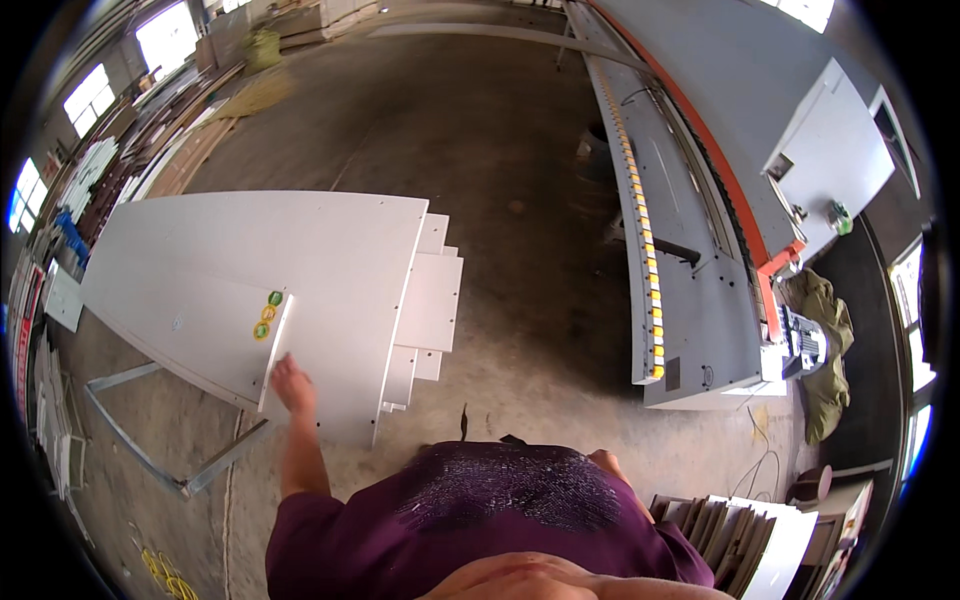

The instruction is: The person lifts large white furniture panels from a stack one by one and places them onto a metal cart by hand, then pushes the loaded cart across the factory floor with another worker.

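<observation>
My left hand (293, 385) is at the raised edge of a white panel (273, 360), with its fingers bent over that edge. Motion softens the fingers a little. This panel lies on a stack of larger white boards (340, 260), and round green and yellow stickers (268, 314) show beside its edge. Of my right arm, only a short stretch of skin (607, 462) appears past the right side of my purple shirt. My torso hides the right hand's fingers, so whether they hold anything does not show.
A long grey machine (690, 330) with a row of yellow-tipped pads stands to the right. A bent metal frame (185, 485) sits on the floor left of the stack. Upright boards (740, 550) lean at lower right; a yellow cord (165, 572) lies at lower left.
</observation>
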The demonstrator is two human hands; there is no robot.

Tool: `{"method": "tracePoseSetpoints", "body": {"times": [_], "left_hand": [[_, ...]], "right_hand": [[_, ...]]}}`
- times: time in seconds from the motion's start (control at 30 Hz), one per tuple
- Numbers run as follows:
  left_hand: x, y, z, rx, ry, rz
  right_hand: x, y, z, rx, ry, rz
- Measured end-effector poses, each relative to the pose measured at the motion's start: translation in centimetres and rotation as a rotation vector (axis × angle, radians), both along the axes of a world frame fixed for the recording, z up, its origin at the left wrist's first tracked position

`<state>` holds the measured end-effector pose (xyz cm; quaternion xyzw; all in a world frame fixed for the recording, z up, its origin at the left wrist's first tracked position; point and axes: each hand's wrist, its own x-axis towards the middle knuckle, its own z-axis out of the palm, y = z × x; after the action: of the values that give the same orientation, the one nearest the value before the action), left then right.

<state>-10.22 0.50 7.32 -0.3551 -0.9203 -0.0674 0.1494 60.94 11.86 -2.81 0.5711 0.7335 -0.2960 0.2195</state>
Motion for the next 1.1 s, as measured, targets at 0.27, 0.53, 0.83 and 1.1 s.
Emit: {"method": "tracePoseSetpoints", "body": {"times": [0.27, 0.53, 0.83, 1.1], "left_hand": [[22.5, 1.0, -5.6, 0.003, -0.626, -0.781], [20.0, -2.9, -10.9, -0.48, -0.975, -0.645], [18.6, -6.5, -13.5, -0.393, -1.138, -0.574], [19.6, -5.7, -15.9, -0.398, -1.15, -0.595]], "right_hand": [[-5.5, 2.6, -2.2, -0.155, 0.25, -0.144], [-8.5, 3.5, -1.5, -0.046, 0.426, -0.255], [-2.7, 3.6, -10.9, 0.19, 0.14, 0.649], [-2.4, 2.1, -9.5, 0.024, 0.267, 0.166]]}}
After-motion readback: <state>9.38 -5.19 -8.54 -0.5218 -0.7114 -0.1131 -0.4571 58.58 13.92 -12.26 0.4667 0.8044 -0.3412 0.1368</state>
